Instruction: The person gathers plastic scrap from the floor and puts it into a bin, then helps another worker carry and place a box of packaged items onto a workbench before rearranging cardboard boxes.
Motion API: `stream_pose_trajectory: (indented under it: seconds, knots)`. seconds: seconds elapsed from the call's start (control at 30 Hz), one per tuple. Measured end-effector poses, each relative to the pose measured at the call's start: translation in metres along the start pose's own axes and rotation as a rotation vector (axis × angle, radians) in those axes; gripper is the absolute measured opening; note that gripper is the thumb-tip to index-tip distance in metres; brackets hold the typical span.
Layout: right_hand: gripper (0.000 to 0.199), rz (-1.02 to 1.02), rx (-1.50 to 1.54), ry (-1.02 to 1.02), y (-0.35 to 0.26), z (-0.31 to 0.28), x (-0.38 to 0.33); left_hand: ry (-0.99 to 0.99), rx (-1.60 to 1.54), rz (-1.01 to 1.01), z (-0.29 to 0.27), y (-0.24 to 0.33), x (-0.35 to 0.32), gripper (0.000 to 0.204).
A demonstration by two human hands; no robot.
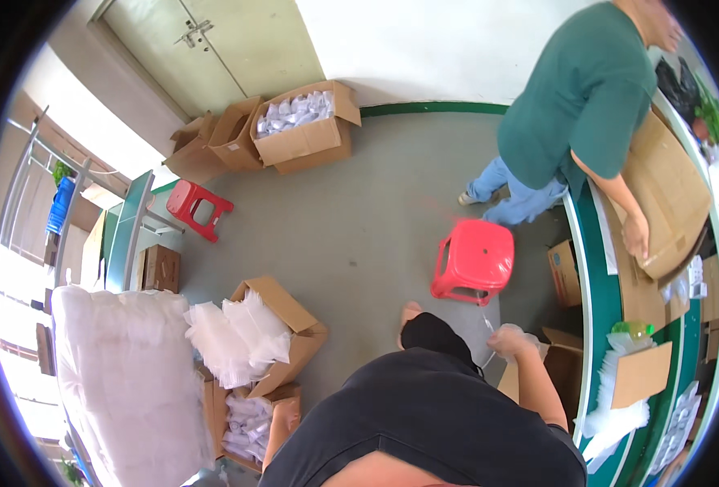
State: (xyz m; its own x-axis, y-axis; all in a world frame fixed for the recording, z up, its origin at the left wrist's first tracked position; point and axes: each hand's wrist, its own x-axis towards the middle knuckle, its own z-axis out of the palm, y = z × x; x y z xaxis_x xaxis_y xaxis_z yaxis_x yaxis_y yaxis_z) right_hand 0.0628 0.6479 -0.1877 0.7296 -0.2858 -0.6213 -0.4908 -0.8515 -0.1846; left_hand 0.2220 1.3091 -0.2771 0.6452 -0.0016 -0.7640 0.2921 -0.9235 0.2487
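Note:
My right hand [507, 342] is closed at my right side, beside the green-topped workbench [605, 280]. A piece of clear plastic film [536, 341], apparently a bag, shows at its fingers. My left hand [286, 415] hangs low at the edge of an open carton [215, 410]; its fingers are hard to make out. In that carton lie several white plastic-wrapped packets [247, 426]. Just beyond it, another open carton [303, 345] is tilted, with translucent white bags [242, 333] spilling over its side.
A big stack of white foam-like sheets [124, 381] stands at left. Red stools [480, 253] are on the floor, one near, one farther left. Cartons [299, 146] line the far wall. A co-worker in a green shirt [579, 97] handles flat cardboard [668, 187] at the bench.

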Motion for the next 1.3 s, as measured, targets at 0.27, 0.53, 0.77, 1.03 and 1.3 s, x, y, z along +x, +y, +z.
stream_pose_trajectory:
  seconds: [0.27, 0.53, 0.77, 1.03, 1.3]
  knots:
    - [0.032, 0.165, -0.101, -0.104, -0.036, -0.154, 0.175, 0.054, -0.148, 0.388, -0.059, 0.200, 0.080, 0.022]
    - [0.025, -0.077, -0.059, 0.080, -0.080, -0.186, 0.440, -0.488, -0.673, 0.300, -0.182, 0.468, 0.139, 0.024]
    - [0.033, -0.471, 0.259, 0.045, -0.175, -0.374, 0.470, -0.706, -0.225, 0.632, -0.196, 0.665, 0.278, 0.027]
    - [0.033, -0.099, 0.418, 0.305, -0.067, -0.493, 0.581, -0.773, 0.152, 0.765, -0.255, 0.859, 0.411, 0.032]
    - [0.028, 0.348, 0.535, 0.556, 0.067, -0.647, 0.690, -0.094, 0.624, 0.742, -0.407, 0.911, 0.659, 0.026]
